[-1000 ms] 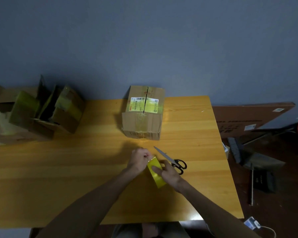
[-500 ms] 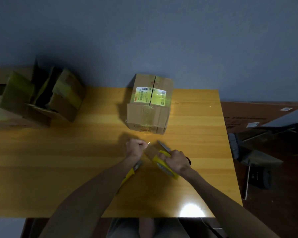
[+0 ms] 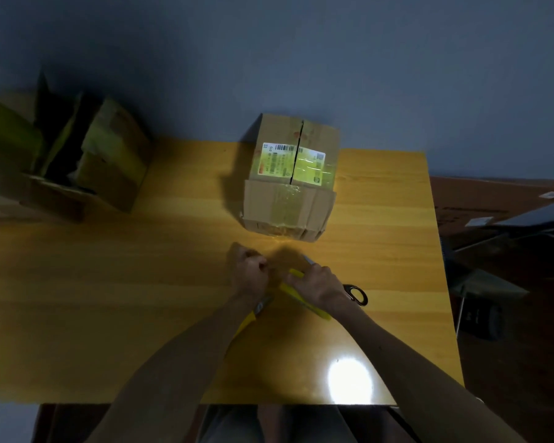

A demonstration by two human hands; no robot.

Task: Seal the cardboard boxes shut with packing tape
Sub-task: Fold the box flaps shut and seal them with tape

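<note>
**Roll of tape [image 3: 304,303] in hand, cardboard box [image 3: 290,199] close behind**

Both hands are low over the yellow worktop [image 3: 109,282], near its middle. The right hand [image 3: 320,282] is wrapped round the roll of tape, which is yellow and stands on its edge. The left hand [image 3: 248,273] is curled tight just beside it and pinches the strip of tape [image 3: 277,266] that runs between the two hands.

The cardboard box sits on the worktop a little past the hands. Its top flaps are down, with a dark slit between them, and a label [image 3: 290,164] lies across the slit. Shiny tape covers the side that faces us.

Black scissors [image 3: 355,294] lie on the worktop, partly under the right hand. A yellow cutter [image 3: 248,321] peeks out from under the left arm. Far to the left stand open boxes [image 3: 109,161] with their flaps up. A bright spot of light [image 3: 349,378] shines on the near edge.
</note>
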